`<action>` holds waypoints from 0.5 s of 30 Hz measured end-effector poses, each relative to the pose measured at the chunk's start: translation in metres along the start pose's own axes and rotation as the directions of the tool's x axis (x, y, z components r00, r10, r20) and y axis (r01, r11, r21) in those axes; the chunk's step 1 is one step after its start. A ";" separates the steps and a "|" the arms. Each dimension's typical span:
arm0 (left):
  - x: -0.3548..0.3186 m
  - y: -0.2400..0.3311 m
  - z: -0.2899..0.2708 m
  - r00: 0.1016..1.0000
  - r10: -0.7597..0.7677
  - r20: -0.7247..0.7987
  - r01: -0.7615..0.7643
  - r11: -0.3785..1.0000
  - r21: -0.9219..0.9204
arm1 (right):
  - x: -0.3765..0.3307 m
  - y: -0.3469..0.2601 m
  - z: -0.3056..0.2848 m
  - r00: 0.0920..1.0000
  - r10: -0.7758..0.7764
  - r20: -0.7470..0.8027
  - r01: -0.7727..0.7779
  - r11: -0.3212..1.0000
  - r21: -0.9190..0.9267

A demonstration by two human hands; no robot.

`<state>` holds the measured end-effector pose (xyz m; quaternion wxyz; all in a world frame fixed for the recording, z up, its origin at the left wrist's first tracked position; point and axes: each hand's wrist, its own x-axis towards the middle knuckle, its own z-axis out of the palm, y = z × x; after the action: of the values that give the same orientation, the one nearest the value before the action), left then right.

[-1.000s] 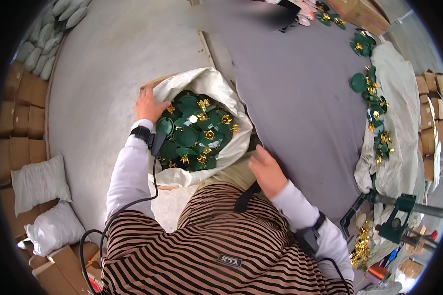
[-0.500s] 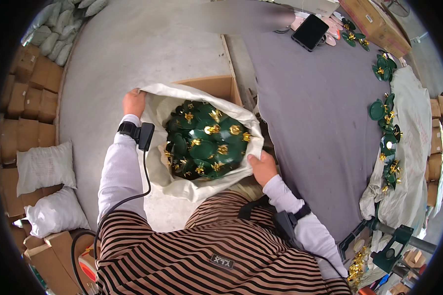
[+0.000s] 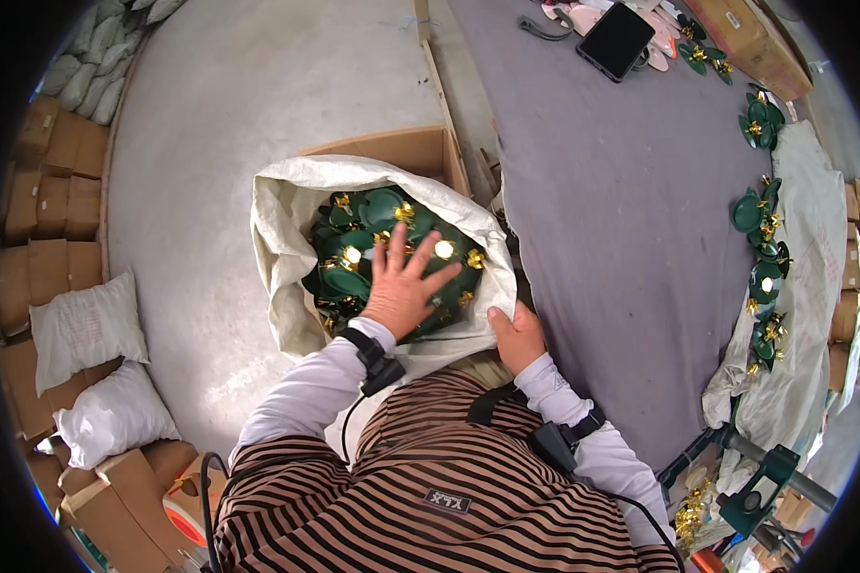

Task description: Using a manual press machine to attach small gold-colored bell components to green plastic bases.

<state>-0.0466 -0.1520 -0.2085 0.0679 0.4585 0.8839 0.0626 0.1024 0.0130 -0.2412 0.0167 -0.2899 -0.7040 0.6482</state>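
Note:
A white woven sack [image 3: 284,224] stands with its mouth wide, full of dark green glossy pieces [image 3: 349,279] that carry gold, crinkled bits. My left hand [image 3: 403,285] lies on top of these pieces, palm down with the fingers spread. At the sack's right rim, my right hand [image 3: 517,336] grips the folded edge between thumb and fingers. Behind the sack, part of a cardboard box [image 3: 420,150] shows; the sack hides the rest of it.
On the right is a table with a grey cloth [image 3: 602,239], bearing a black tablet [image 3: 616,41] and a row of green and gold pieces [image 3: 764,215]. Stacked cartons [image 3: 53,205] and white sacks [image 3: 88,325] line the left. A green metal clamp-like fixture [image 3: 760,489] sits lower right.
My left hand has let go of the sack's left rim and moved right onto the green pieces. The left rim has sagged inward. My right hand still holds its edge.

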 end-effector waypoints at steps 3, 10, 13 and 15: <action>0.002 -0.033 0.013 0.982 -0.179 -0.055 0.179 0.984 -0.005 | -0.003 -0.010 -0.005 0.998 0.044 0.050 -0.034 0.983 -0.183; -0.041 -0.205 0.079 0.770 -0.622 0.139 0.596 0.780 0.190 | -0.003 -0.007 0.002 0.999 -0.030 0.013 0.032 0.994 -0.106; -0.031 -0.157 0.086 0.836 -0.477 0.270 0.506 0.861 -0.044 | -0.001 0.011 -0.001 0.999 -0.020 0.042 0.025 0.993 -0.119; -0.056 -0.115 0.085 0.886 -0.369 0.281 0.402 0.913 -0.071 | 0.004 0.020 -0.005 1.000 -0.009 -0.005 0.009 0.999 -0.036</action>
<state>-0.0915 -0.2592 -0.3081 0.2241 0.2724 0.9347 0.0429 0.1089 0.0186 -0.2599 0.0162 -0.2885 -0.7169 0.6344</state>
